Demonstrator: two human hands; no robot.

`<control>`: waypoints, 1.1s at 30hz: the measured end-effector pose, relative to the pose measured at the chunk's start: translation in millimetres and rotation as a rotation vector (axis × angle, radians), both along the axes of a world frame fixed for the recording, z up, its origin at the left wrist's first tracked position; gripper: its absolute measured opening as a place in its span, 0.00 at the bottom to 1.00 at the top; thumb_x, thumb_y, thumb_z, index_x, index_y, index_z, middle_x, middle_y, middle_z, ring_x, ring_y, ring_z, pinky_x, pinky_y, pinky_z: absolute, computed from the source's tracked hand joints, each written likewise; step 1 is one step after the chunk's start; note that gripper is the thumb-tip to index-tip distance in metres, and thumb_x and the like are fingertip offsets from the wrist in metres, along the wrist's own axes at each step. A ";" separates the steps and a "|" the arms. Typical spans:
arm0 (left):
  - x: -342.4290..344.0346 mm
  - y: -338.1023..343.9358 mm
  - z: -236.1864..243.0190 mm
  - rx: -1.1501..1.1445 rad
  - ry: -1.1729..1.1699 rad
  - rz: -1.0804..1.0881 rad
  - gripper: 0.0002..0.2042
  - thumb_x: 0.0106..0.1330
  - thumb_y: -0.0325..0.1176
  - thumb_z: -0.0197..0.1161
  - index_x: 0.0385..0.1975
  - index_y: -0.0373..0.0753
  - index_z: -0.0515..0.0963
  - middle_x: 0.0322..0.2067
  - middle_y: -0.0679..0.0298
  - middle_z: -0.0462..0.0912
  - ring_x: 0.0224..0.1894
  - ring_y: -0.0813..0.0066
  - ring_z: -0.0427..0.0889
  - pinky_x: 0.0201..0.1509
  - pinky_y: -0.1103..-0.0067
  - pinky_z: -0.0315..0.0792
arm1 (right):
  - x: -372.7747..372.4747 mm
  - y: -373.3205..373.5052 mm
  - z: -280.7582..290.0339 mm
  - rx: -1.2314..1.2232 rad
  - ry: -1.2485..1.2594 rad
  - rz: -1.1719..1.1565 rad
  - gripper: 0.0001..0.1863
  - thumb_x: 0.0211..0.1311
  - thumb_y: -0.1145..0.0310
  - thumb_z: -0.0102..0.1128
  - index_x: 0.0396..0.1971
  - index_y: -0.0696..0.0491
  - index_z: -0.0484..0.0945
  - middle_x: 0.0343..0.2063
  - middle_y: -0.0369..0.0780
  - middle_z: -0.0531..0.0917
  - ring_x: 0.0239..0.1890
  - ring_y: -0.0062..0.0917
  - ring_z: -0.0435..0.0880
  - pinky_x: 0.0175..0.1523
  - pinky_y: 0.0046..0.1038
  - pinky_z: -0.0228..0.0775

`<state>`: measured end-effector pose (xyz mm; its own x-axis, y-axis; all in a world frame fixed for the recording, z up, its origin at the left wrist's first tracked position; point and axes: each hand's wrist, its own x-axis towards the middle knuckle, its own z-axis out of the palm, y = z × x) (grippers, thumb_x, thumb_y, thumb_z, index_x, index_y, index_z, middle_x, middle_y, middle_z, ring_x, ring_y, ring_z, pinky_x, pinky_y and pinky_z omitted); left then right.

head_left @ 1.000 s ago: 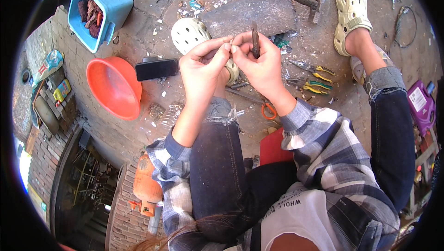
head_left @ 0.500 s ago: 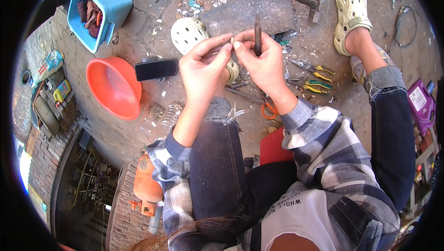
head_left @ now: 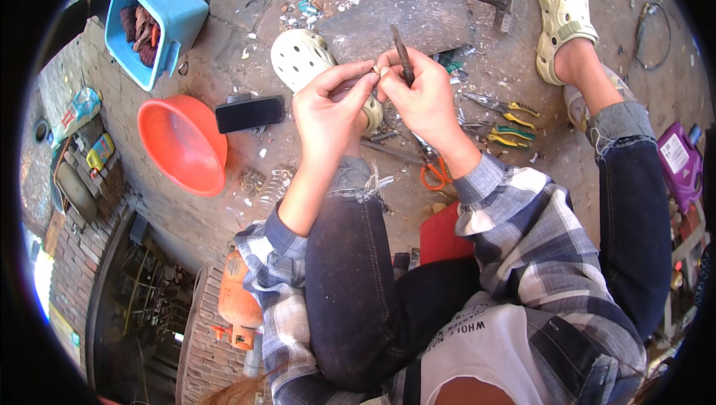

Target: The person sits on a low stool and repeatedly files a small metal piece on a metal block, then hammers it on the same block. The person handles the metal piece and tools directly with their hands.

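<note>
- Fingertips all but meeting, left hand [head_left: 328, 110] and right hand [head_left: 421, 99] face to face above the littered ground!
- Left thumb and forefinger pinched closed on a tiny pale piece [head_left: 376, 68], too small to identify.
- Right thumb and forefinger close in on that very piece from the other side, and this hand also grips a slim dark tool [head_left: 402, 53], tip pointing away from the body.
- Beyond the hands, a flat slab [head_left: 403, 21], with a long-handled hammer [head_left: 512, 6] lying along its far side.
- Over left, a black phone [head_left: 250, 113] just beside the red basin [head_left: 183, 140]; blue bin [head_left: 179, 13] farther out, dark lumps [head_left: 142, 32] inside.
- Over right, yellow-handled pliers [head_left: 525, 108] near green-and-yellow pliers [head_left: 513, 131]; orange-handled scissors [head_left: 438, 165] beside the right wrist.
</note>
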<state>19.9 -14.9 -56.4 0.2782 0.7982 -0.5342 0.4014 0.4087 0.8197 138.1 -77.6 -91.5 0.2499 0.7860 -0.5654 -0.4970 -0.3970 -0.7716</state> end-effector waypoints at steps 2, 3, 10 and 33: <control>1.0 -0.5 -2.8 -0.008 -0.004 0.018 0.10 0.58 0.20 0.64 0.39 0.29 0.80 0.35 0.59 0.84 0.37 0.78 0.82 0.43 0.84 0.76 | -0.3 -0.4 -1.8 0.004 0.003 -0.013 0.04 0.59 0.76 0.56 0.32 0.61 0.75 0.22 0.34 0.77 0.25 0.13 0.77 0.28 0.16 0.69; 1.6 -0.4 -6.4 -0.005 -0.005 0.037 0.09 0.57 0.21 0.65 0.38 0.29 0.80 0.34 0.60 0.84 0.35 0.79 0.82 0.42 0.84 0.76 | -1.5 -0.7 -4.0 0.001 -0.009 -0.033 0.04 0.60 0.75 0.57 0.32 0.61 0.75 0.21 0.34 0.77 0.25 0.13 0.77 0.28 0.16 0.68; -5.8 0.5 -53.8 0.095 0.159 -0.069 0.08 0.55 0.23 0.66 0.34 0.29 0.81 0.28 0.61 0.83 0.29 0.80 0.81 0.36 0.84 0.75 | -18.2 -23.6 -38.0 -0.148 -0.089 -0.100 0.19 0.70 0.57 0.45 0.27 0.58 0.74 0.17 0.34 0.75 0.19 0.15 0.73 0.25 0.21 0.63; 3.0 -3.1 -82.7 0.148 0.416 -0.237 0.05 0.55 0.25 0.66 0.28 0.30 0.79 0.22 0.59 0.83 0.24 0.79 0.81 0.31 0.83 0.74 | -51.6 -49.2 -98.2 -0.277 0.067 0.036 0.32 0.71 0.48 0.36 0.16 0.59 0.74 0.12 0.38 0.73 0.18 0.24 0.73 0.28 0.28 0.65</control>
